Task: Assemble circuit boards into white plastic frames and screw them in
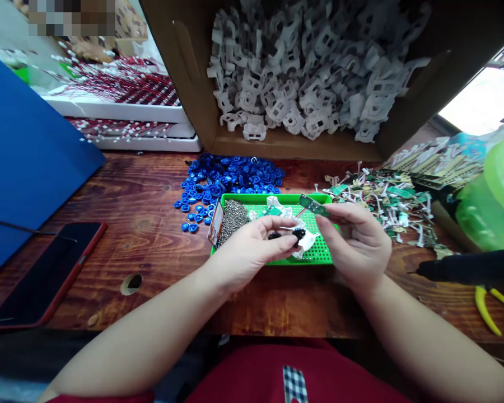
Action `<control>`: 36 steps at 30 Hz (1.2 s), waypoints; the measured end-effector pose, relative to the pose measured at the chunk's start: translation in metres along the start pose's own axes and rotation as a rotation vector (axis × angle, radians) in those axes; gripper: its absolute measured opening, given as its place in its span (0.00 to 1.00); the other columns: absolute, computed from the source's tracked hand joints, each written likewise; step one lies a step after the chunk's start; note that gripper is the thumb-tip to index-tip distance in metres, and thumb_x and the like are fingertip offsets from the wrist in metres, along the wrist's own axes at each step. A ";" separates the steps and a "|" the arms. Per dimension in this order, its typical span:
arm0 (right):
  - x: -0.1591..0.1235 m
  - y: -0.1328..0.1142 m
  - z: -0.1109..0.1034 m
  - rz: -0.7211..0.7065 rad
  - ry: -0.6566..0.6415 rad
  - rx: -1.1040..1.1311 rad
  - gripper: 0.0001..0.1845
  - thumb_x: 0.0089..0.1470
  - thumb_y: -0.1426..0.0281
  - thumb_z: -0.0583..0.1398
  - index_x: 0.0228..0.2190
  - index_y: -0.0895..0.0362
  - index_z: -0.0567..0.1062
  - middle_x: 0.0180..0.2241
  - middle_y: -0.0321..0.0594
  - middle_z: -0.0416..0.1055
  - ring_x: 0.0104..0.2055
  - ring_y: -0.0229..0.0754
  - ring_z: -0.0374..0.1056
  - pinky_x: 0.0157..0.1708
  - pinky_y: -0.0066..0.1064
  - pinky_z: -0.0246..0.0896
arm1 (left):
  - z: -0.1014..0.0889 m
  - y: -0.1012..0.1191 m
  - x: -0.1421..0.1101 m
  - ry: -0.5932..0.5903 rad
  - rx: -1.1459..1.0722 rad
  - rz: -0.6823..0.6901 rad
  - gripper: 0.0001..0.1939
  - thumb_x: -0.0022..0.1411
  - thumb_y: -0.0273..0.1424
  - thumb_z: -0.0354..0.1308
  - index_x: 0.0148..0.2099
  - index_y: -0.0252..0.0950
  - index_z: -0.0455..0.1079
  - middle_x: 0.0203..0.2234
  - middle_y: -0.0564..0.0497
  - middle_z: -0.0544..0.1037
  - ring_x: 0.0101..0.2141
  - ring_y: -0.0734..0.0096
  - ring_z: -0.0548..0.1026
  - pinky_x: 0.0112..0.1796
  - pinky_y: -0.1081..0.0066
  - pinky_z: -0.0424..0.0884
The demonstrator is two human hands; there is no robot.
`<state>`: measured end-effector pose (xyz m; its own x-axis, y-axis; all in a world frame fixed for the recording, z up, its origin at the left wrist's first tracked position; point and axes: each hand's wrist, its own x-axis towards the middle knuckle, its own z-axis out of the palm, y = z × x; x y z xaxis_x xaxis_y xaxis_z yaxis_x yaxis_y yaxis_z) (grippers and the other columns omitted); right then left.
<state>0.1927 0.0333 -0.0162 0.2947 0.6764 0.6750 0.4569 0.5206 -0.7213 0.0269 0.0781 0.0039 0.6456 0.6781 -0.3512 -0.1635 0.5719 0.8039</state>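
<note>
Over the green basket (277, 261), my right hand (357, 240) pinches a small green circuit board (313, 205) between thumb and fingers. My left hand (252, 243) is closed on a small black part (299, 234), close to the board; its exact kind is unclear. A white plastic housing (306, 243) lies beneath the left fingers, partly hidden by them. More white plastic and a green board (275, 210) show behind the fingers in the basket. Metal screws (234, 221) fill its left end.
A cardboard box (243, 146) of white housings (294, 84) stands behind. Blue parts (231, 176) are heaped left of centre, circuit boards (399, 196) at right. A phone (42, 274) lies left; a black tool (466, 268), yellow-handled tool (487, 310) and green container (487, 207) are at right.
</note>
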 end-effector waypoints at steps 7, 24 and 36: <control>-0.001 0.000 0.001 0.067 0.057 0.066 0.14 0.50 0.75 0.62 0.40 0.51 0.73 0.36 0.35 0.71 0.35 0.34 0.70 0.36 0.28 0.70 | 0.000 0.001 0.001 0.113 0.232 0.092 0.13 0.47 0.29 0.68 0.37 0.36 0.72 0.32 0.53 0.79 0.34 0.75 0.76 0.40 0.72 0.70; 0.013 0.000 -0.014 0.064 -0.434 0.051 0.11 0.49 0.74 0.63 0.37 0.53 0.75 0.34 0.35 0.73 0.35 0.32 0.69 0.34 0.23 0.67 | 0.006 0.008 -0.004 0.010 0.414 0.140 0.08 0.55 0.32 0.61 0.37 0.34 0.74 0.31 0.53 0.78 0.32 0.75 0.73 0.39 0.72 0.68; 0.019 -0.008 -0.019 0.568 -0.488 0.120 0.12 0.45 0.65 0.66 0.33 0.56 0.77 0.33 0.37 0.75 0.34 0.35 0.70 0.34 0.25 0.67 | 0.004 0.009 -0.005 0.010 0.608 0.171 0.12 0.58 0.38 0.57 0.31 0.33 0.70 0.23 0.55 0.73 0.28 0.75 0.71 0.33 0.74 0.67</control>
<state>0.2106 0.0321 0.0050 0.0400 0.9968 0.0688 0.2430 0.0571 -0.9683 0.0254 0.0779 0.0150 0.6403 0.7429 -0.1954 0.1912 0.0922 0.9772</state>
